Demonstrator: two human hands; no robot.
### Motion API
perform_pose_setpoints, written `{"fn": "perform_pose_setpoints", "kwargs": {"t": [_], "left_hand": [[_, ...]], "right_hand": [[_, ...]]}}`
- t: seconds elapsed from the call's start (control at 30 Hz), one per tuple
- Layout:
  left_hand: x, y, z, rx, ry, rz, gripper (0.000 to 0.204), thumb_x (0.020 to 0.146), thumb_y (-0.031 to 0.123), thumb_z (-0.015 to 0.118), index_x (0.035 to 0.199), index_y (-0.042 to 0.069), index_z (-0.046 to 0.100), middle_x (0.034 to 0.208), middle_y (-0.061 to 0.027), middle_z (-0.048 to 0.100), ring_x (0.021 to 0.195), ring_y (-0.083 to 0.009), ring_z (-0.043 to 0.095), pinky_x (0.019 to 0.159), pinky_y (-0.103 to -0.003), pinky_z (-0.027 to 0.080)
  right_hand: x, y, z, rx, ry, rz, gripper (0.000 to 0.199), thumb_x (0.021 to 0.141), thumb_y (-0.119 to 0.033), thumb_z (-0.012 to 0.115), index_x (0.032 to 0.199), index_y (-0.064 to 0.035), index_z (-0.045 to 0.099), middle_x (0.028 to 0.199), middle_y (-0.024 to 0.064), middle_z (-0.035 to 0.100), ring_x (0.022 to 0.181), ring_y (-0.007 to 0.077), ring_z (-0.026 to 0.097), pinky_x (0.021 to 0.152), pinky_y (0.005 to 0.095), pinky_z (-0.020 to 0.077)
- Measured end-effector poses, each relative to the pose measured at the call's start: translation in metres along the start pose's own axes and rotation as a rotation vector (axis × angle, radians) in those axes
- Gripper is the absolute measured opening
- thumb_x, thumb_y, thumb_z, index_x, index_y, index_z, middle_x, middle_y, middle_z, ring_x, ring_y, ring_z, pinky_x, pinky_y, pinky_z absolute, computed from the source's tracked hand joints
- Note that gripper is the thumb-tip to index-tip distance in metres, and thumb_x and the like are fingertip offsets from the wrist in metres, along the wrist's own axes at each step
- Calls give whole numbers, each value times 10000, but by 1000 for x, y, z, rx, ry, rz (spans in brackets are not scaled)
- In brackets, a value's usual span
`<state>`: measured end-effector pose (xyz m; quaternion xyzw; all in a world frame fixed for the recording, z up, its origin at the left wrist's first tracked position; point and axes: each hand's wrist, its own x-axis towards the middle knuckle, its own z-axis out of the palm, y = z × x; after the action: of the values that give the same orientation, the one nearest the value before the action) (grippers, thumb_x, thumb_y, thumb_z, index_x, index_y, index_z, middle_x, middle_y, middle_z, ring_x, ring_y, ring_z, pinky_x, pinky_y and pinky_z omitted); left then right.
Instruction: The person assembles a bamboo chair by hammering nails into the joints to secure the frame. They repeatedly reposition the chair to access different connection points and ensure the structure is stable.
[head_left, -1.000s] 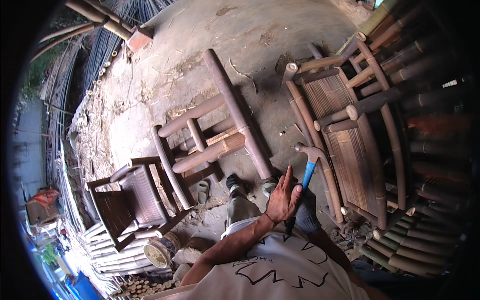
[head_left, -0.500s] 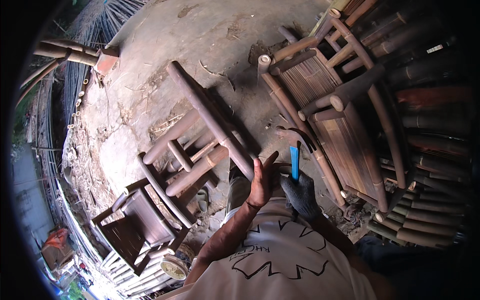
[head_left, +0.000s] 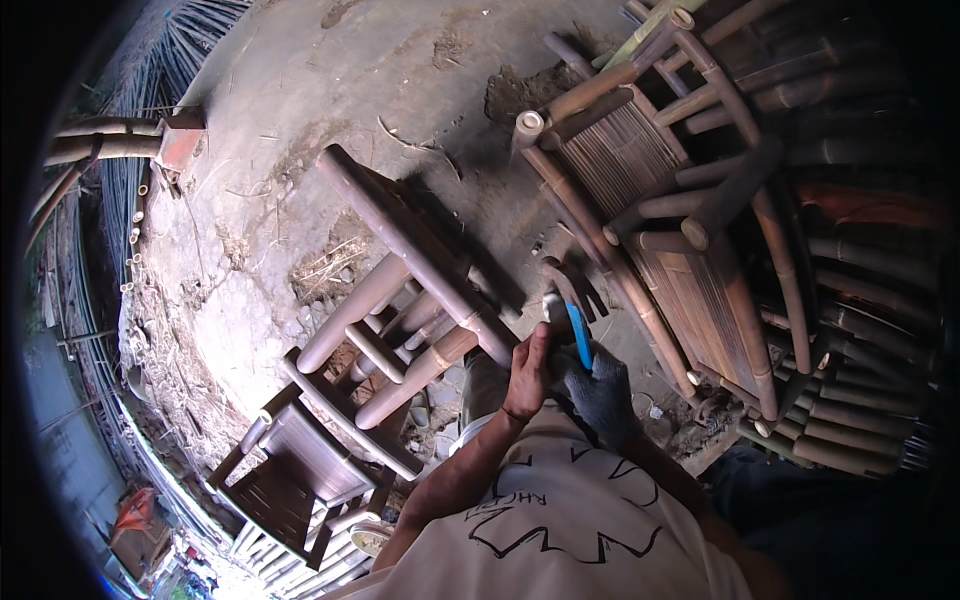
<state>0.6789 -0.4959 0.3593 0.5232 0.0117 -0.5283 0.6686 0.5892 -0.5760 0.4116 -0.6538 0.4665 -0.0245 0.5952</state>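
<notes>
My right hand, in a grey knitted glove, is closed around a blue-handled tool that looks like a hammer. Its dark head and a pale tip show beside my left fingers. My bare left hand is at the near end of a brown bamboo table, its fingers drawn together beside the tool. Whatever they hold, if anything, is hidden. The table lies tipped on its side, its thick legs pointing left and toward me.
A small bamboo chair stands at the lower left. Larger bamboo chairs crowd the right, in front of stacked bamboo poles. Straw scraps litter the dirt floor. A red box-like block sits far left by long poles.
My left fingers have gone from spread to drawn together, nearer the tool. The blue handle has tilted leftward. The table appears lower in view, its legs more exposed.
</notes>
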Motion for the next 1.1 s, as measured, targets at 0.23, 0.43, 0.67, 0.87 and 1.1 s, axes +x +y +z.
{"fn": "perform_pose_setpoints", "kwargs": {"t": [0.23,0.43,0.67,0.87,1.1], "left_hand": [[67,-32,33,-474,203,-150,606,1006,548,397,818,28,648,784,-77,632,758,-171,553,763,-302,428],[130,-16,77,-509,158,-105,596,983,560,438,627,87,500,652,-58,497,659,-187,504,662,-334,427],[159,-12,82,-531,48,-260,641,972,655,331,634,127,466,562,-8,397,505,-149,373,492,-299,304],[158,-8,67,-717,-8,-353,572,969,600,424,756,90,570,655,-19,461,596,-159,434,557,-300,357],[139,-11,33,-480,-128,-351,439,945,511,552,965,84,650,800,0,556,693,-126,485,605,-259,377]], "right_hand": [[52,21,-28,31,106,-116,113,943,-84,618,909,24,622,744,16,617,703,66,544,608,281,477],[85,23,-54,207,159,17,249,987,-142,569,767,-33,530,608,-36,494,543,33,445,477,232,356],[99,2,-76,408,63,436,257,958,-209,616,746,-90,533,543,-49,449,421,40,420,395,235,308],[103,4,-67,420,75,395,176,935,-170,625,796,-74,577,530,-47,444,400,50,403,383,236,291],[109,5,-75,898,-58,576,145,972,-147,529,904,-43,604,514,-41,397,346,75,342,333,246,273]]}}
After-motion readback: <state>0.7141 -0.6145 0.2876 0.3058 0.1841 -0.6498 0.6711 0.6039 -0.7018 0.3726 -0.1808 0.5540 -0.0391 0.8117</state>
